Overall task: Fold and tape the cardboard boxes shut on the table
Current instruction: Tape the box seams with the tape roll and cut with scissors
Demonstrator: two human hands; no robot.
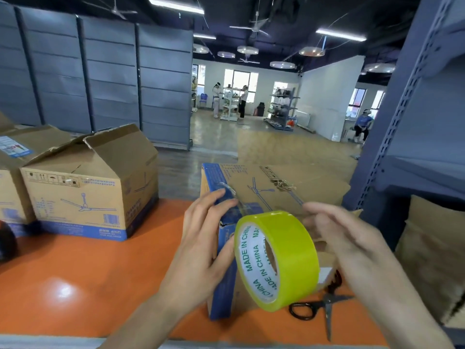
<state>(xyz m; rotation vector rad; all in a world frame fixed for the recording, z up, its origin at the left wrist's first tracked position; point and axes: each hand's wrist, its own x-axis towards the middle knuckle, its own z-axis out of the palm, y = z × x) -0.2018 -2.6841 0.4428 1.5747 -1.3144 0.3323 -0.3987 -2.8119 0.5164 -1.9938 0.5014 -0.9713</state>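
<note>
Left hand pinches the loose strip of the yellow-green tape roll, thumb on its rim, over the cardboard box. Right hand is blurred behind the roll, so I cannot tell its grip. Scissors lie just right of the box, and an open-flapped box stands well left.

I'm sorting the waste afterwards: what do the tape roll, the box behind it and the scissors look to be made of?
Tape roll: glossy, translucent yellow-green plastic film on a white printed core, probably card. Box: matte brown cardboard with blue print, frayed at a torn corner. Scissors: shiny metal blades, black handles, likely plastic.
</note>
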